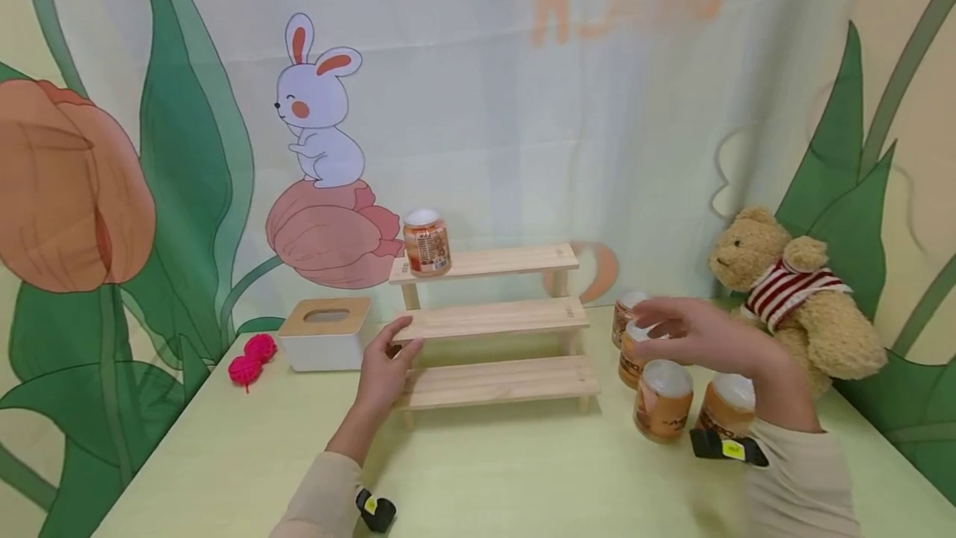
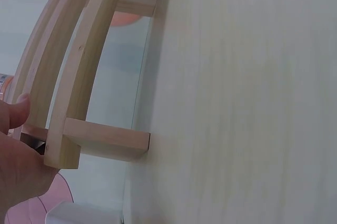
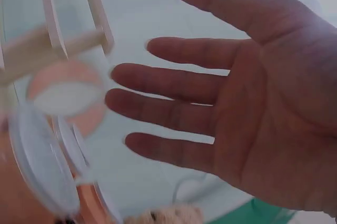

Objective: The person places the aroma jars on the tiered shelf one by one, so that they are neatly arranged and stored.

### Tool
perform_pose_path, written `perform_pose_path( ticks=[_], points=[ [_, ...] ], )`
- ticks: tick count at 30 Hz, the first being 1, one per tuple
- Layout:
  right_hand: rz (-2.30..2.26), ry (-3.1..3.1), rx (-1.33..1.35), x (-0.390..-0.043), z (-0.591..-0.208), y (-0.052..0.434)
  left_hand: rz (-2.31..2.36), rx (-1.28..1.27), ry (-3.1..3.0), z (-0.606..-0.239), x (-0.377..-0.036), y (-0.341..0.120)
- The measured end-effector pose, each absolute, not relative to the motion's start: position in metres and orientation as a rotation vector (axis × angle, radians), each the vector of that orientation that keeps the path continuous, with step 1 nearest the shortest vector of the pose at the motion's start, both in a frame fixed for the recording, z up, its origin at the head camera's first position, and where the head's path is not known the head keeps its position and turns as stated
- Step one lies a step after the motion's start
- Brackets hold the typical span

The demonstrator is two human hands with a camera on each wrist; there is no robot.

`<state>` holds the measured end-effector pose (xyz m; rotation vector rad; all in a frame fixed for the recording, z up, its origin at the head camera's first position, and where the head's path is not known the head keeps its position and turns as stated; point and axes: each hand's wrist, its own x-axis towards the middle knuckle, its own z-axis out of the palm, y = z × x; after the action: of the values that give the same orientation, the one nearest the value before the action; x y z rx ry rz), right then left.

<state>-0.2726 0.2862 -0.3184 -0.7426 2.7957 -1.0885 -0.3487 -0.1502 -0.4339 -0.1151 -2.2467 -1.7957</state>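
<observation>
A three-tier wooden shelf [image 1: 496,318] stands on the table. My left hand [image 1: 383,372] grips its left end at the middle tier, the thumb on the near side. In the left wrist view the thumb [image 2: 19,110] shows beside the boards, and the other fingers are mostly hidden. One orange-labelled can [image 1: 427,247] with a pale lid sits at the left of the top tier. My right hand [image 1: 705,339] is over several similar cans [image 1: 663,405] right of the shelf. Its fingers [image 3: 168,113] are spread and extended in the right wrist view, with nothing held.
A white tissue box [image 1: 326,347] with a wooden lid stands left of the shelf, beside pink yarn balls [image 1: 246,364]. A teddy bear [image 1: 844,335] in a striped shirt sits at the back right. Behind everything hangs a printed curtain [image 1: 478,106].
</observation>
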Motion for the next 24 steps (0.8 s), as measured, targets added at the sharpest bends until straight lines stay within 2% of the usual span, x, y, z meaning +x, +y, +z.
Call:
perform_pose_path(
  ticks=[6, 11, 17, 24],
  points=[
    [-1.085, 2.845, -0.546, -0.271, -0.333, 0.338, -1.774, -0.111, -2.240, -0.434, -0.350, -0.151],
    [-1.154, 2.823, -0.497, -0.270, -0.357, 0.381, -1.795, -0.122, -2.240, -0.434, -0.351, -0.150],
    [-1.449, 2.517, -0.703, -0.273, -0.389, 0.408, -1.813, -0.129, -2.231, -0.434, -0.350, -0.151],
    [-1.658, 2.184, -0.985, -0.278, -0.415, 0.416, -1.807, -0.125, -2.239, -0.435, -0.351, -0.151]
  ],
)
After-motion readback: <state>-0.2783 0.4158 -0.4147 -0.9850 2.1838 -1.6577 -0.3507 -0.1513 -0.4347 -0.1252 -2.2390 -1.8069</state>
